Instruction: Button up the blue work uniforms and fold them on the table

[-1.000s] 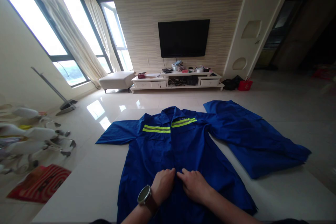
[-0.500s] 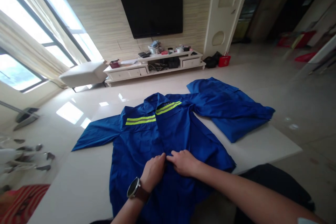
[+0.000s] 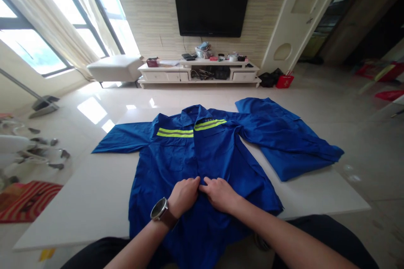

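A blue work jacket [image 3: 170, 155] with yellow-green reflective stripes lies front up on a white table [image 3: 94, 201], its collar at the far side and its lower part hanging over the near edge. My left hand [image 3: 184, 195], with a watch [image 3: 159, 209] on the wrist, is closed on the jacket's front placket. Right beside it my right hand [image 3: 219, 193] also pinches the placket, the two hands nearly touching. Whatever fastener may lie under the fingers is hidden. The jacket's sleeve at the right rests over a folded blue garment [image 3: 284, 164].
Beyond the table stand a low white TV cabinet [image 3: 164, 76] with small items on it and a white bench [image 3: 115, 69]. A black television [image 3: 214, 2] hangs on the wall. At the left are a striped red mat [image 3: 31, 201] and a dustpan [image 3: 44, 105].
The camera view has tilted and turned, so the room sits differently in the picture. Both hands stay together on the placket, slightly closer to each other.
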`<state>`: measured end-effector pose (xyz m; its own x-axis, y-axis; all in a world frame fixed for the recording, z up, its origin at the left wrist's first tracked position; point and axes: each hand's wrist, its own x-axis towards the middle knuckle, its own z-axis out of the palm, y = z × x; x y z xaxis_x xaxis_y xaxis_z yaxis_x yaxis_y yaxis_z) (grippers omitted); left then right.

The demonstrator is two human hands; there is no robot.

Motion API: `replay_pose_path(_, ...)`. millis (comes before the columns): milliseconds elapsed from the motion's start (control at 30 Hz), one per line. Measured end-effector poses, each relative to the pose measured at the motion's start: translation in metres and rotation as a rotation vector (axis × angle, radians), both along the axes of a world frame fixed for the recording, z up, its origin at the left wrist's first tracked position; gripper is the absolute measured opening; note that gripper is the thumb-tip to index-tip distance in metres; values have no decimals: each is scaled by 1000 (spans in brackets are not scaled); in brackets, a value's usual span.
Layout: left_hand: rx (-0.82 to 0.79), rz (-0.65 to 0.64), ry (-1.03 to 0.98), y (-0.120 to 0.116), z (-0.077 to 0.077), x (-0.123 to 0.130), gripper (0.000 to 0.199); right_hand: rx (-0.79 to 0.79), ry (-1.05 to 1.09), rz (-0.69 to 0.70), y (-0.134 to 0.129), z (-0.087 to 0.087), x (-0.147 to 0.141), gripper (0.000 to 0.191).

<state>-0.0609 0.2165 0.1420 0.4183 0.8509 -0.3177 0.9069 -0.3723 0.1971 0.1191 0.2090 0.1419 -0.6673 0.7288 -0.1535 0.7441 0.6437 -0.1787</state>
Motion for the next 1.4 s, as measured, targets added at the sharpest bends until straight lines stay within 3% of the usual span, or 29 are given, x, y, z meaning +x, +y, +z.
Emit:
replay_pose_path(233,33,19,-36,-3,-4,2,30,-5,-11,-8,0,-2,-2,40)
replay_pose_path(500,28,46,-36,-7,3,7,31,-17,-3,-15,0,-7,-3,54)
replay_pose_path(800,35,70,-58,-8,6,8,32,-8,56,-24,1,-14,-2,57)
replay_pose_path(1100,22,97,-71,-8,9,10,31,-13,62,-32,2,-31,-2,58)
replay_pose_path(1400,48,122,-119,-8,5,12,24,-42,32,-29,4,-25,-3,57)
